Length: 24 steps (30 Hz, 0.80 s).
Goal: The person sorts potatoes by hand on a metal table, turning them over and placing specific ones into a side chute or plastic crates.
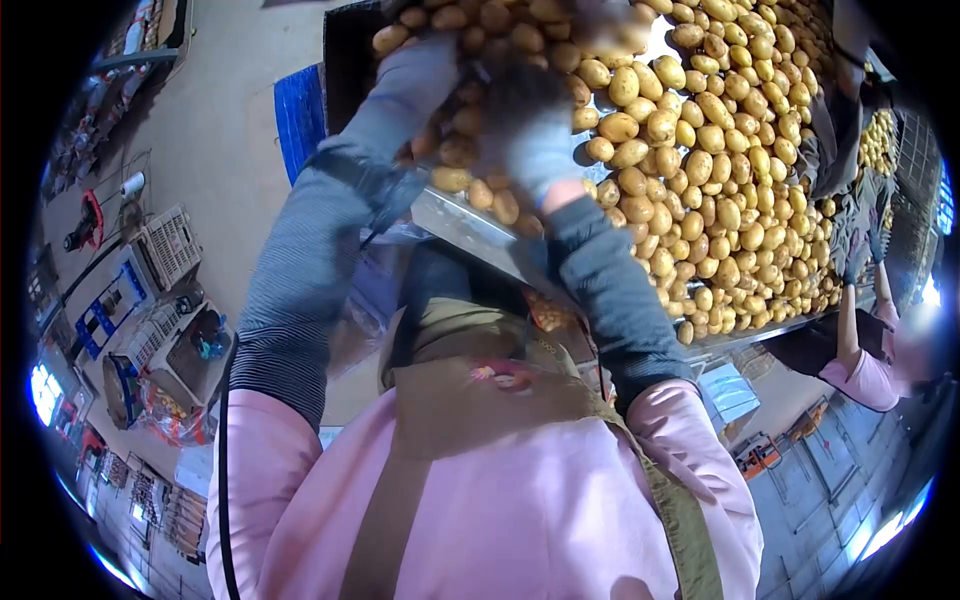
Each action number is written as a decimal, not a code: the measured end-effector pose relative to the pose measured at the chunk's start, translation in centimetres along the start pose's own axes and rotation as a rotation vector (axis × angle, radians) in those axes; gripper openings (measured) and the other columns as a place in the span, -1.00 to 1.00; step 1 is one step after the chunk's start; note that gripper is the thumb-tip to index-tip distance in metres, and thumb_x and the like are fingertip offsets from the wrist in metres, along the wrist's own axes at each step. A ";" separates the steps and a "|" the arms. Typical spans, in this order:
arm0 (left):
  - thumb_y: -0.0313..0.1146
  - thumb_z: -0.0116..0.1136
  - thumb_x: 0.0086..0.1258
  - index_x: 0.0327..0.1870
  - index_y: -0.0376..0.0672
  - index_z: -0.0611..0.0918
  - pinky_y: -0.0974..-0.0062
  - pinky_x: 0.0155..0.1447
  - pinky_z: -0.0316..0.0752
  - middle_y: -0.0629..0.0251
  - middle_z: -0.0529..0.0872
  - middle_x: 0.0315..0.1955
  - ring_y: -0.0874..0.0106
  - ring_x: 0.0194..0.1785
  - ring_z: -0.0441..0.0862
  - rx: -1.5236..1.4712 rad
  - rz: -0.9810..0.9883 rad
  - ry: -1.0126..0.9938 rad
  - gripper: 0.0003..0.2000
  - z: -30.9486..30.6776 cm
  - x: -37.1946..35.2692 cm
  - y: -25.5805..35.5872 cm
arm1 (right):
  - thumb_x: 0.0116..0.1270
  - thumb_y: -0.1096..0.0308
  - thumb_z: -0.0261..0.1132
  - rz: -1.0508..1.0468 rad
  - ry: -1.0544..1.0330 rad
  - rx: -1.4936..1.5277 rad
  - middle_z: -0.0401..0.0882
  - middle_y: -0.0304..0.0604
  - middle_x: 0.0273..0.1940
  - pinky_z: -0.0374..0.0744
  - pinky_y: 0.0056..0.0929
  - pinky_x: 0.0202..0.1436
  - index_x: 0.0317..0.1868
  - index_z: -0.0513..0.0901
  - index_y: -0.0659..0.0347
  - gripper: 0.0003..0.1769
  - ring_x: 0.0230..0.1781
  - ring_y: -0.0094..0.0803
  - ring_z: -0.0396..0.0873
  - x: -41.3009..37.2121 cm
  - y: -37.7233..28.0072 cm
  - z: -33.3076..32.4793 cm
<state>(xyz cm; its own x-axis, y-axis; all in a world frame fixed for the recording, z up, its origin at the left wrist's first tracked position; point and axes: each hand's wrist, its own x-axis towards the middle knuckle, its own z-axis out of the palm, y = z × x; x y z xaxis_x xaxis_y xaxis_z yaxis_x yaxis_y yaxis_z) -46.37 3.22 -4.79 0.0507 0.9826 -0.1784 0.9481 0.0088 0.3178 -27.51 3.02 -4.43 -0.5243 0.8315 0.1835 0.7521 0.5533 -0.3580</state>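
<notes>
Potatoes (702,165) cover a wide sorting table, whose metal edge (470,228) runs in front of my apron. My left hand (425,75), in a grey glove, reaches in among the potatoes at the table's left end. Beside it my right hand (530,118), gloved with a dark front part, is over more potatoes and smeared by motion. Both hands' fingers are blurred or hidden, so whether either holds a potato cannot be made out. Several browner potatoes (458,152) lie between and around the hands.
A blue panel (298,120) stands left of the table's dark end. Plastic crates (172,243) and a blue crate (110,310) sit on the floor at left. At right a co-worker in a pink sleeve (862,380) reaches over the table with gloved hands (858,255).
</notes>
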 end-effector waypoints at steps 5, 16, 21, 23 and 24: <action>-0.05 0.19 0.54 0.38 -0.03 0.54 0.52 -0.14 0.65 0.08 0.77 -0.08 0.34 0.01 0.76 -1.024 -0.246 0.126 -0.53 3.4 -4.5 -3.0 | 0.35 0.34 0.28 0.014 -0.077 0.266 0.66 0.01 0.12 0.60 -0.21 0.14 0.12 0.70 0.21 -0.65 0.01 -0.04 0.65 -10.0 -2.8 -4.6; -0.10 0.23 0.45 0.25 -0.04 0.63 0.23 0.09 0.66 0.10 0.79 -0.04 0.17 -0.02 0.78 -0.348 -0.313 0.230 -0.59 -1.7 -5.1 5.2 | 0.35 0.46 0.32 0.379 0.237 0.402 0.58 0.05 0.16 0.55 -0.16 0.31 0.27 0.58 0.17 -0.54 0.17 -0.01 0.57 -11.7 0.1 -5.7; -0.29 0.12 0.58 0.15 -0.18 0.69 0.54 -0.16 0.58 0.24 0.80 -0.17 0.53 -0.25 0.66 -0.905 -0.547 0.375 -0.74 -1.9 -10.6 0.6 | 0.18 0.41 0.39 0.165 -0.273 -0.177 0.60 -0.06 0.05 0.64 -0.16 0.10 0.17 0.62 0.01 -0.51 0.09 -0.04 0.60 -6.1 0.6 -5.0; -0.16 0.22 0.48 0.22 -0.09 0.66 0.23 0.06 0.61 0.06 0.75 -0.04 0.16 -0.02 0.71 -0.453 -0.276 0.204 -0.63 1.3 -12.1 0.7 | 0.15 0.43 0.39 0.163 -0.257 -0.252 0.60 -0.09 0.02 0.65 -0.17 0.03 0.12 0.63 -0.01 -0.53 0.06 -0.06 0.61 -5.2 0.9 -3.8; -0.10 0.26 0.43 0.23 -0.05 0.65 0.12 0.14 0.59 0.01 0.72 0.01 0.03 0.06 0.69 -0.240 -0.178 0.146 -0.58 3.5 -12.5 1.0 | 0.13 0.43 0.39 0.163 -0.253 -0.291 0.59 -0.10 0.01 0.65 -0.18 0.00 0.10 0.64 -0.02 -0.54 0.04 -0.07 0.61 -5.3 0.8 -3.6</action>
<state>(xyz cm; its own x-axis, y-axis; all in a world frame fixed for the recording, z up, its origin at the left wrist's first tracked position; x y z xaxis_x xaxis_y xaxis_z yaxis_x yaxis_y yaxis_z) -44.95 -9.67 -5.50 -0.1709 0.9779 -0.1205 0.8363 0.2087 0.5070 -22.64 -0.78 -2.40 -0.4436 0.8908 -0.0979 0.8957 0.4368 -0.0836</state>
